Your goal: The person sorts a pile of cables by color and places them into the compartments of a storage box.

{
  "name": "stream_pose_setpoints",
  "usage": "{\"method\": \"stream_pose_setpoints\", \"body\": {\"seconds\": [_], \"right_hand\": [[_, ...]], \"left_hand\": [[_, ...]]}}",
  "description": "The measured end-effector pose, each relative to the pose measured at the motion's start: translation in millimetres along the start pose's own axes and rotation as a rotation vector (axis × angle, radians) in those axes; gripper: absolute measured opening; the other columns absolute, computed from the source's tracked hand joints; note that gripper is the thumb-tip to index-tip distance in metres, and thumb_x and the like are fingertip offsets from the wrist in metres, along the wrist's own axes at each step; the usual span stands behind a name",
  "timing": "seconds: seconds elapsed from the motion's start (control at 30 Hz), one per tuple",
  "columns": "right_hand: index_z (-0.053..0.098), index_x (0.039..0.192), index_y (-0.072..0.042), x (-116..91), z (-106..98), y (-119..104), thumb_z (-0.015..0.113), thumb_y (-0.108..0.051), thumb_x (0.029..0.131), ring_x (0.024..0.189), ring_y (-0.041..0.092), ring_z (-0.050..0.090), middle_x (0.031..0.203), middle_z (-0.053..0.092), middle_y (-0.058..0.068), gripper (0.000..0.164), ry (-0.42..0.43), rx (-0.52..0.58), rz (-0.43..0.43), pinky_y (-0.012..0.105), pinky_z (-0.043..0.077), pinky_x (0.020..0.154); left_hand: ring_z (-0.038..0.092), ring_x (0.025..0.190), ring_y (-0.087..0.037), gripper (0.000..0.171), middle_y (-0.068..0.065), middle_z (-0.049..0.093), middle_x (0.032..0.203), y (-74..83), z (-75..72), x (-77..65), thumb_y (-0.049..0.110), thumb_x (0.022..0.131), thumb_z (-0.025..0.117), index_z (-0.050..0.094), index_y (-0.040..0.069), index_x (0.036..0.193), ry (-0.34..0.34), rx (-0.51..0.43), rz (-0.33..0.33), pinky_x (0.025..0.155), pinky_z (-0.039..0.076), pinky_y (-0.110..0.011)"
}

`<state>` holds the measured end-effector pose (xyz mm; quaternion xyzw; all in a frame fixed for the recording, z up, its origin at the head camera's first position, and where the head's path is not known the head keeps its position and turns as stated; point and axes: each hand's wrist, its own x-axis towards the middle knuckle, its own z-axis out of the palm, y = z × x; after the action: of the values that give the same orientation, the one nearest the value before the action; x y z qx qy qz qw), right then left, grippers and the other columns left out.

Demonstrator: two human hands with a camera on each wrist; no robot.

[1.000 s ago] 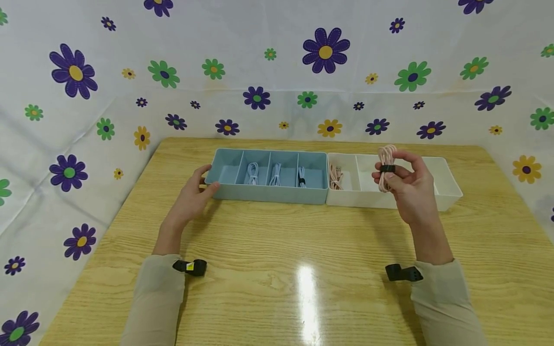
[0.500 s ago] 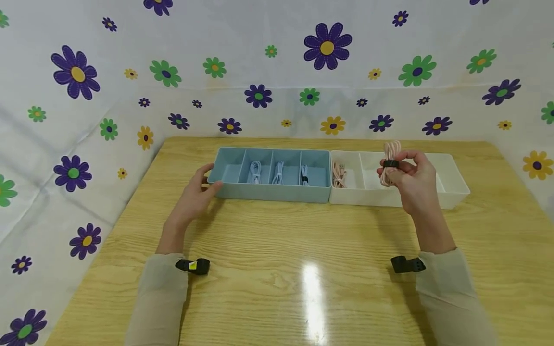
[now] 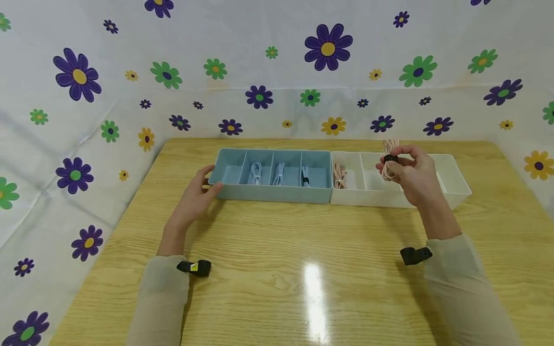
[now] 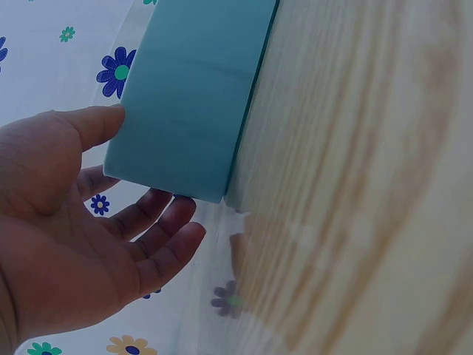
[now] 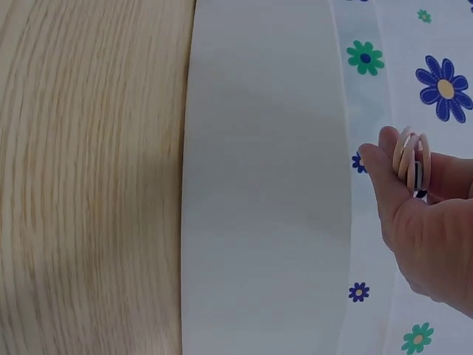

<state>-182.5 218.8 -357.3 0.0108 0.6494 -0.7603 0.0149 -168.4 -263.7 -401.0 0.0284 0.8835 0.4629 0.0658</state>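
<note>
My right hand (image 3: 415,175) pinches a coiled pink cable (image 3: 390,146) with a black strap round its middle. It holds the cable upright above the white divided box (image 3: 365,198), over its middle part. In the right wrist view, thumb and fingers close on the pink loops (image 5: 406,159). At the far left, my left hand (image 3: 192,197) holds the end of the blue divided box (image 3: 272,193), thumb at the front corner and fingers at the end wall. In the left wrist view, the thumb touches the box's edge (image 4: 188,103).
Three compartments of the blue box hold bundled light blue cables (image 3: 279,174); its leftmost has none. Another pink cable (image 3: 339,176) lies in the white box's leftmost compartment. Both boxes stand end to end on a wooden table (image 3: 259,250), before a flowered cloth (image 3: 285,110).
My right forearm has swung outward and forward, while the pink cable stays raised above the white box. The left hand keeps its place on the blue box. The head view has shifted slightly.
</note>
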Motion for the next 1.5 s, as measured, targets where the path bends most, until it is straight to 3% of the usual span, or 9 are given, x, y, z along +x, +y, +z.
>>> {"method": "stream_pose_setpoints", "body": {"seconds": [0.17,0.3,0.47,0.73,0.93,1.13,1.33,1.5], "right_hand": [[0.049,0.124,-0.008,4.3,-5.3,1.6,0.047,0.009,0.099,0.091,0.012,0.071,0.11,0.051,0.016,0.031,-0.099,0.01,0.021,0.023,0.055,0.08],[0.039,0.138,-0.016,7.0,-8.2,2.1,0.046,0.007,0.1,0.097,0.011,0.069,0.113,0.052,0.016,0.045,-0.173,-0.014,0.026,0.023,0.055,0.083],[0.024,0.145,-0.021,11.3,-9.7,1.3,0.049,-0.001,0.101,0.104,0.012,0.062,0.121,0.051,0.011,0.054,-0.203,-0.034,0.062,0.021,0.052,0.079],[0.022,0.146,-0.018,14.9,-11.3,1.4,0.055,-0.004,0.1,0.105,0.012,0.061,0.125,0.048,0.008,0.058,-0.215,-0.052,0.145,0.025,0.053,0.078],[0.027,0.135,-0.027,20.6,-11.8,-0.1,0.046,-0.032,0.106,0.105,0.018,0.057,0.124,0.045,0.011,0.035,-0.292,0.073,0.267,0.031,0.055,0.085],[0.027,0.139,-0.028,24.5,-15.2,-0.4,0.044,-0.046,0.104,0.113,0.024,0.049,0.128,0.039,0.012,0.042,-0.277,0.199,0.356,0.037,0.054,0.088],[0.025,0.148,-0.024,27.8,-18.0,1.8,0.031,-0.062,0.098,0.11,0.028,0.055,0.136,0.029,0.014,0.063,-0.323,0.315,0.389,0.047,0.052,0.089],[0.032,0.141,-0.024,29.9,-19.3,3.4,0.029,-0.064,0.097,0.11,0.031,0.057,0.134,0.032,0.014,0.06,-0.331,0.422,0.428,0.052,0.051,0.088]], "left_hand": [[0.044,0.125,-0.045,0.067,-0.027,0.038,0.142,-3.0,0.9,0.9,0.037,0.105,0.048,0.016,0.014,0.159,0.008,0.014,0.005,0.103,0.039,-0.058],[0.045,0.124,-0.044,0.067,-0.027,0.039,0.14,-2.3,1.2,1.3,0.037,0.105,0.047,0.015,0.013,0.159,0.009,0.019,0.011,0.102,0.039,-0.057],[0.044,0.125,-0.044,0.066,-0.029,0.038,0.141,-0.3,-0.2,-0.3,0.034,0.106,0.047,0.014,0.013,0.16,0.004,0.009,0.01,0.104,0.038,-0.058],[0.045,0.124,-0.043,0.065,-0.028,0.038,0.141,-1.0,-0.1,-1.1,0.032,0.106,0.047,0.015,0.012,0.159,0.007,0.011,0.017,0.103,0.039,-0.057],[0.046,0.124,-0.044,0.065,-0.028,0.039,0.141,-4.2,0.0,1.1,0.031,0.106,0.047,0.015,0.012,0.159,0.012,0.01,0.019,0.103,0.039,-0.058],[0.045,0.125,-0.044,0.066,-0.028,0.038,0.143,-6.8,0.9,3.9,0.033,0.106,0.047,0.015,0.013,0.159,0.001,0.001,0.014,0.103,0.039,-0.058],[0.043,0.128,-0.045,0.066,-0.027,0.035,0.147,-7.1,1.3,3.6,0.036,0.105,0.048,0.015,0.015,0.159,0.009,0.017,0.002,0.104,0.038,-0.058],[0.044,0.128,-0.045,0.066,-0.027,0.036,0.146,-6.7,1.4,2.7,0.035,0.106,0.047,0.015,0.016,0.159,0.01,0.018,-0.001,0.104,0.039,-0.058]]}}
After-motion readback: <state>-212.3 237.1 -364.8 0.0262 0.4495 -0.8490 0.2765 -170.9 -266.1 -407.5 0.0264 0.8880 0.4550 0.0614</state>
